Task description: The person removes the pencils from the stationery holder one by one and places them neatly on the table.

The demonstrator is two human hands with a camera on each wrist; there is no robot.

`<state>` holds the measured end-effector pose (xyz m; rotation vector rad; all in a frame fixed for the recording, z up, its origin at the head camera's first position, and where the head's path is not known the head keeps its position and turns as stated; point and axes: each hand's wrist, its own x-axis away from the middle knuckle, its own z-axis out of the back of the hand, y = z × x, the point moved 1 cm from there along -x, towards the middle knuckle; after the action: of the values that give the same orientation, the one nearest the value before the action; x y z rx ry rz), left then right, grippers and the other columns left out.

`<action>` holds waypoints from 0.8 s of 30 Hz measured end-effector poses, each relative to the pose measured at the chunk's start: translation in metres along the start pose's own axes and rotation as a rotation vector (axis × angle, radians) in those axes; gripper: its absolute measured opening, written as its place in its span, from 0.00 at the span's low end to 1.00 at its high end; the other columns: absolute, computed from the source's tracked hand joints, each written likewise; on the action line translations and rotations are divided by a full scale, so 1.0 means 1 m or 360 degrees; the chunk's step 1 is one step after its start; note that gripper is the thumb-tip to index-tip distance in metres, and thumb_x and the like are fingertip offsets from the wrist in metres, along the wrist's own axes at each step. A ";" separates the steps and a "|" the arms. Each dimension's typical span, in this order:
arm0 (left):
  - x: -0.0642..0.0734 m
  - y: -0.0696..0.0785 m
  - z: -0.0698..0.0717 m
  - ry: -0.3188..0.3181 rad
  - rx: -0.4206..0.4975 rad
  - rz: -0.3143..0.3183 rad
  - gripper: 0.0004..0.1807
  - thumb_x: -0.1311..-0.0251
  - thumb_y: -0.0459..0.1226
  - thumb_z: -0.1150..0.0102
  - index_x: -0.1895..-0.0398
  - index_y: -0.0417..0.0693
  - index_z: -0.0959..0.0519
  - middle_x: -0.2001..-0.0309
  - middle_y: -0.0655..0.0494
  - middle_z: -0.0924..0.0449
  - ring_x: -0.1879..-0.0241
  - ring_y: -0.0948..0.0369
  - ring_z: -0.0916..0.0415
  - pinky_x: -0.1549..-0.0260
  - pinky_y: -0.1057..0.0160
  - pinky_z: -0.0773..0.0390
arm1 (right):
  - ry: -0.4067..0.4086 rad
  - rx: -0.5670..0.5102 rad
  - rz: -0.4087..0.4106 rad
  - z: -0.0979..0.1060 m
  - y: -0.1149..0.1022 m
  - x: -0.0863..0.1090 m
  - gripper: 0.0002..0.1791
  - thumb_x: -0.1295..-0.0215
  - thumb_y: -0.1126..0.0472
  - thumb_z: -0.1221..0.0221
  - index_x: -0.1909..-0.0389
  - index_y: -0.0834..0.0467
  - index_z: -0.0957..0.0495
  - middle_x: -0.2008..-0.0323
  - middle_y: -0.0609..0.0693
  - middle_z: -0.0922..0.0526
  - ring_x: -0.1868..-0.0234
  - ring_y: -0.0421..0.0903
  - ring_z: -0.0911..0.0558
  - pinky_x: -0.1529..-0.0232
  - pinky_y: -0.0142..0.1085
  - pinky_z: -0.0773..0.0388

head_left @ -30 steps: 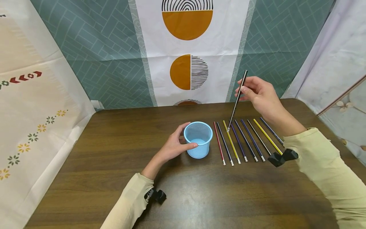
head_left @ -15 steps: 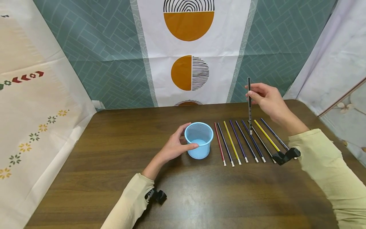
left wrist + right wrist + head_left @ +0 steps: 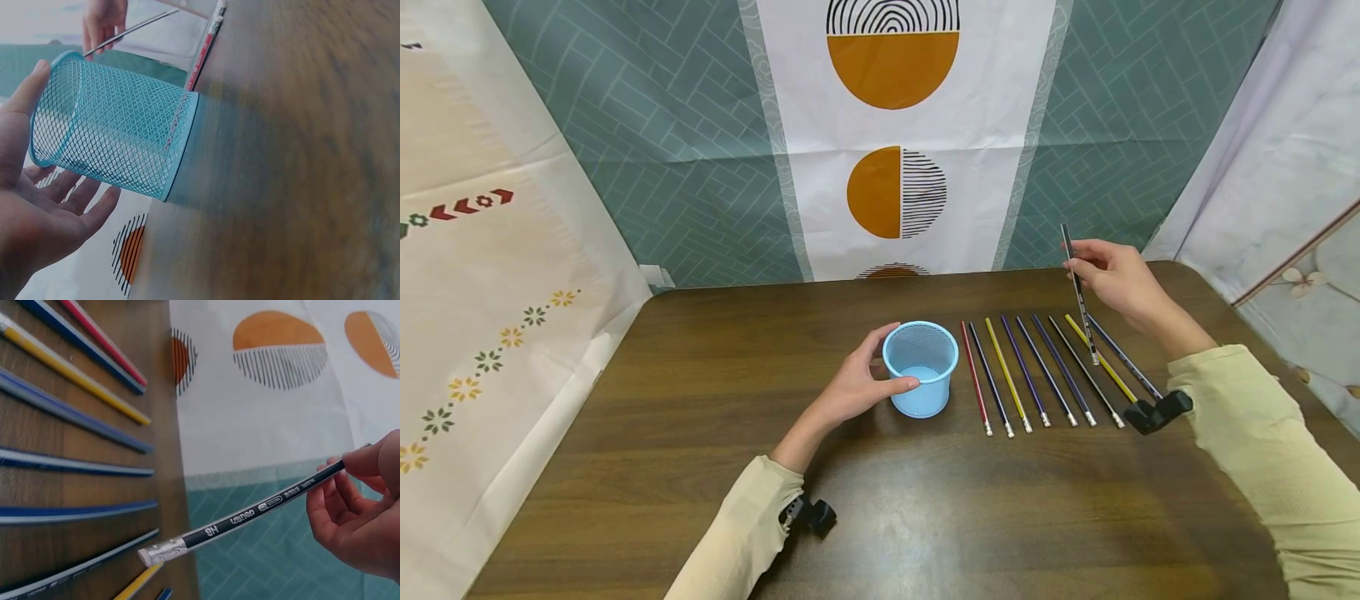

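My left hand (image 3: 859,383) holds a light blue mesh pencil cup (image 3: 925,400) upright on the table, thumb at the near rim and fingers round the far side. Nothing stands inside the cup. A black pencil (image 3: 1080,296) is pinched near its upper end between the thumb and fingers of my right hand (image 3: 1116,279). Its eraser end points down, above the right part of a row of pencils. "HB" lettering shows on this pencil in the right wrist view. Laid side by side right of the cup are a red pencil (image 3: 975,379), a yellow pencil (image 3: 1008,375) and several dark ones.
The brown wooden table (image 3: 700,400) runs back to a patterned cloth (image 3: 715,167) hanging behind it. White cloths hang at left and right. A black wrist camera (image 3: 1157,412) on the right sleeve covers the lower ends of the rightmost pencils.
My right hand has moved right and lower with the black pencil, from over the left yellow pencil to over the right one. The pencil's lean has reversed. My left hand stays at the cup.
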<state>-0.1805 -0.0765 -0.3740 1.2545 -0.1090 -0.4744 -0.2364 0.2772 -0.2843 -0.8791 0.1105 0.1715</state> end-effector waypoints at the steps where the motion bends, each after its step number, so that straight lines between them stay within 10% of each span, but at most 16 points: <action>1: 0.000 0.000 0.000 -0.0002 -0.0002 0.0002 0.45 0.49 0.33 0.29 0.28 0.43 0.42 0.41 0.45 0.30 0.45 0.48 0.29 0.50 0.55 0.24 | 0.0004 0.0014 -0.0004 0.001 0.004 0.000 0.25 0.25 0.61 0.52 0.33 0.70 0.38 0.47 0.67 0.24 0.63 0.29 0.26 0.66 0.21 0.29; 12: 0.000 0.000 0.001 -0.0009 -0.0002 0.0010 0.45 0.48 0.34 0.29 0.28 0.43 0.42 0.41 0.45 0.30 0.45 0.47 0.29 0.51 0.54 0.23 | 0.0078 0.0078 -0.0009 0.010 0.035 -0.002 0.23 0.26 0.62 0.50 0.37 0.74 0.33 0.49 0.70 0.23 0.67 0.23 0.28 0.68 0.21 0.27; 19: 0.000 -0.001 0.001 -0.0008 0.0006 0.0006 0.45 0.48 0.34 0.29 0.28 0.44 0.42 0.41 0.45 0.30 0.46 0.47 0.29 0.50 0.51 0.23 | 0.0082 0.0030 -0.0056 0.017 0.051 -0.001 0.23 0.27 0.62 0.49 0.40 0.76 0.32 0.62 0.45 0.17 0.68 0.24 0.26 0.69 0.22 0.26; 24: 0.001 -0.001 0.001 -0.0009 0.0012 0.0011 0.45 0.48 0.34 0.29 0.28 0.44 0.42 0.41 0.44 0.30 0.46 0.47 0.29 0.50 0.51 0.23 | 0.0120 0.0058 -0.0104 0.022 0.063 0.001 0.24 0.27 0.60 0.47 0.40 0.75 0.30 0.62 0.45 0.16 0.69 0.24 0.26 0.69 0.21 0.27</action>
<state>-0.1804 -0.0777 -0.3747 1.2597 -0.1203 -0.4718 -0.2475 0.3337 -0.3179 -0.8517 0.1548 0.0750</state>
